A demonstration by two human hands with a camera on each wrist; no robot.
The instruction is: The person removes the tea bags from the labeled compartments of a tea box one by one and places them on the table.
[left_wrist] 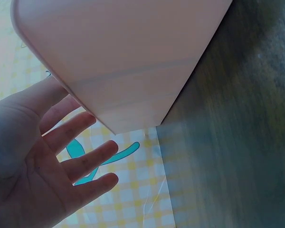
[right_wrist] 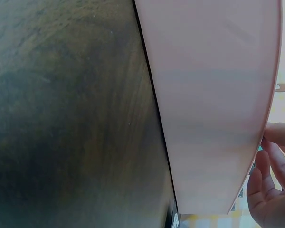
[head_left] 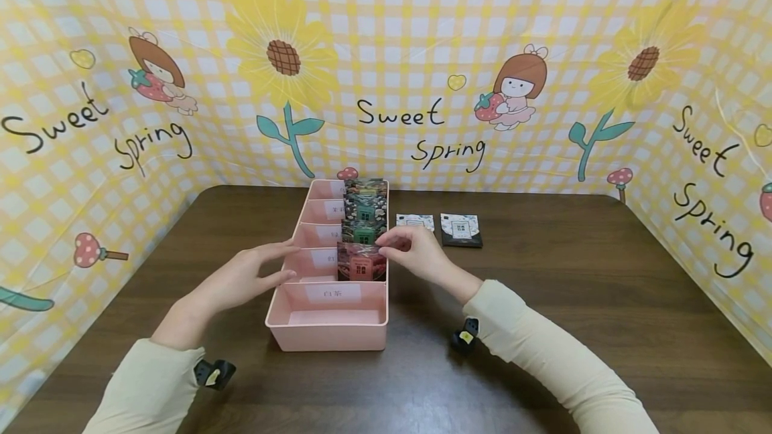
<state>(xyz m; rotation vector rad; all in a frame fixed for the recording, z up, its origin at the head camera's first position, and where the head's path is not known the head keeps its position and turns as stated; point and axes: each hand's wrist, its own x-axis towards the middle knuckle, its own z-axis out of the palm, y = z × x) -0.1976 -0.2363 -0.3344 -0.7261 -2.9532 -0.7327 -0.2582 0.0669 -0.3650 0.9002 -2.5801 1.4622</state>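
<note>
A long pink divided box stands on the table, its compartments in a row with white labels. In the second compartment from the front, a red tea sachet stands upright at the right side. My right hand pinches that sachet's upper right corner between thumb and index finger. In the right wrist view, the right hand is at the box rim, the sachet hidden behind the wall. My left hand touches the box's left rim with fingers loosely extended; in the left wrist view they lie spread beside the wall.
Green tea sachets and dark floral sachets stand in compartments farther back. Right of the box, a black and white sachet lies flat beside another partly covered white sachet. A patterned yellow cloth surrounds the table.
</note>
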